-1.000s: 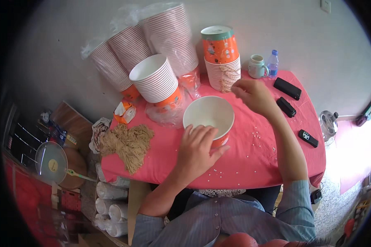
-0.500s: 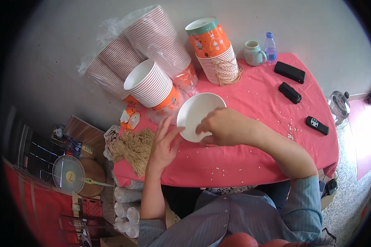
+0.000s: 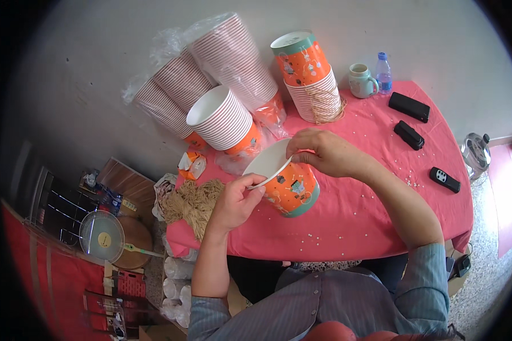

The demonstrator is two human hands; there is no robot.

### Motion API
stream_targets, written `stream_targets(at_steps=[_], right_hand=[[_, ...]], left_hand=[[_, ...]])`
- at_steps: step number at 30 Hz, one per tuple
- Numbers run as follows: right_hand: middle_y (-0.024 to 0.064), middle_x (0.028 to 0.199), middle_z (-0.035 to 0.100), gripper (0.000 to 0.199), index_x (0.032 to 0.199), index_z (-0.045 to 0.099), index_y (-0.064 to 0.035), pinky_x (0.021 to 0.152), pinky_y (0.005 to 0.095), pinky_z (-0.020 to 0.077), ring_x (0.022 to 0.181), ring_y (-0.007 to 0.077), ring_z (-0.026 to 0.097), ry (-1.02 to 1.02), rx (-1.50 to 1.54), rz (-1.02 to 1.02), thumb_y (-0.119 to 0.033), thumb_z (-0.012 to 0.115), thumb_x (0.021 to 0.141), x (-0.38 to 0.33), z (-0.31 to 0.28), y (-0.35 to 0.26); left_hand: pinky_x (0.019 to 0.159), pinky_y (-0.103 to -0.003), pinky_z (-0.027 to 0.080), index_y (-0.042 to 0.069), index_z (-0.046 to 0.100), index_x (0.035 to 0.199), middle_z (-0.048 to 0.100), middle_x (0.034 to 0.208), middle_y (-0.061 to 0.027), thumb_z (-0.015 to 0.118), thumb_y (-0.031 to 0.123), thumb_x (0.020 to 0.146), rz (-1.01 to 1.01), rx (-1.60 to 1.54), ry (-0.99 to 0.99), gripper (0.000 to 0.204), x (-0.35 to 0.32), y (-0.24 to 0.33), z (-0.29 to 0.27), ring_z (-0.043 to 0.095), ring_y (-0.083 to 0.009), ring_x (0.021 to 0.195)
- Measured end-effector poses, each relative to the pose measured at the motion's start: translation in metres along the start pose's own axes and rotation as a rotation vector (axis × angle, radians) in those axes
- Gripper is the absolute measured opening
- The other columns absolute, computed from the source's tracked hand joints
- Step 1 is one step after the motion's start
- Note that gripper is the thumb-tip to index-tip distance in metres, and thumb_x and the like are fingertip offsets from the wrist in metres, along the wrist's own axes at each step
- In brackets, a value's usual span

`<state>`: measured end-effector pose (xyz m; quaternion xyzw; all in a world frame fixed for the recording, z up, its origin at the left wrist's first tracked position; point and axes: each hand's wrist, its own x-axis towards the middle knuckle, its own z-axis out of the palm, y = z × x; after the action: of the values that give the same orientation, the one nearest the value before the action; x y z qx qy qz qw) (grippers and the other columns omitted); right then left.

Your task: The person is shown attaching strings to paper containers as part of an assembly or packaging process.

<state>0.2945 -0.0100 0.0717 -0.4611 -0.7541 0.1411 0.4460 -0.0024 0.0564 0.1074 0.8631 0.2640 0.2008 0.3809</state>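
An orange paper bucket [image 3: 294, 187] with a green band at its base and cartoon figures is tilted on the table, its white mouth leaning away from me. My left hand [image 3: 237, 203] pinches the rim on the left side, thumb outside. On the right, my right hand [image 3: 327, 152] has thumb and fingers closed at the rim, with some fingertips hidden over the inside. Whether it also has something small in its fingers, I cannot tell. Beside my left wrist lies a bundle of tan twisted cords [image 3: 194, 203].
Behind stand a stack of paper buckets [image 3: 219, 122], plastic-wrapped stacks [image 3: 233, 57] and another stack draped with cords [image 3: 313, 85]. At right are a mug [image 3: 360, 82], bottle [image 3: 383, 74], black cases [image 3: 408, 107] and a remote [image 3: 444, 179]. Small white bits dot the pink tablecloth [image 3: 370, 210].
The bucket has tipped so its printed side now faces me. My right hand has come out of its mouth to the rim, and my left hand has taken hold of the rim.
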Motion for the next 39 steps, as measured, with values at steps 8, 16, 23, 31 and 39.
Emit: stream_targets(at_steps=[8,16,23,31,39], right_hand=[[0.0136,0.111,0.076,0.020,0.114,0.079,-0.0073,0.092,0.0464,0.0594,0.107,0.0332,0.074,0.113,-0.104,-0.038,-0.021,0.075,0.100,-0.002,0.005,-0.001],[0.0122,0.098,0.076,0.019,0.100,0.078,-0.0041,0.085,0.0413,0.0592,0.097,0.0280,0.076,0.166,0.080,0.274,-0.020,0.085,0.091,-0.001,0.021,-0.028],[0.0120,0.101,0.073,0.024,0.091,0.075,-0.0030,0.091,0.0418,0.0563,0.099,0.0281,0.072,0.192,0.124,0.275,-0.021,0.089,0.086,-0.003,0.035,-0.029],[0.0128,0.110,0.072,0.025,0.087,0.073,-0.0028,0.098,0.0412,0.0543,0.107,0.0276,0.070,0.170,0.224,0.376,-0.022,0.090,0.084,-0.001,0.033,-0.026],[0.0075,0.118,0.071,0.019,0.084,0.071,-0.0044,0.094,0.0364,0.0539,0.107,0.0186,0.068,0.026,0.543,0.573,-0.013,0.088,0.082,0.000,0.020,-0.020]], left_hand=[[0.088,-0.026,0.057,-0.005,0.072,0.127,0.076,0.111,-0.0029,0.065,0.005,0.107,-0.109,-0.207,-0.108,0.023,0.010,0.011,0.004,0.068,-0.0067,0.099],[0.090,-0.026,0.060,-0.004,0.066,0.134,0.074,0.115,-0.0040,0.061,0.003,0.108,-0.127,-0.401,0.046,0.027,0.012,-0.005,0.022,0.071,-0.0076,0.101],[0.091,-0.025,0.060,-0.006,0.065,0.135,0.074,0.113,-0.0042,0.061,0.002,0.108,-0.115,-0.432,0.109,0.029,0.015,0.002,0.033,0.071,-0.0073,0.099],[0.092,-0.026,0.060,-0.009,0.060,0.146,0.076,0.119,-0.0078,0.062,0.002,0.107,-0.063,-0.354,0.102,0.040,0.010,0.007,0.041,0.073,-0.0097,0.105],[0.090,-0.027,0.059,-0.010,0.059,0.146,0.076,0.116,-0.0090,0.064,0.001,0.105,-0.044,-0.319,0.077,0.043,0.012,0.014,0.048,0.072,-0.0093,0.102]])
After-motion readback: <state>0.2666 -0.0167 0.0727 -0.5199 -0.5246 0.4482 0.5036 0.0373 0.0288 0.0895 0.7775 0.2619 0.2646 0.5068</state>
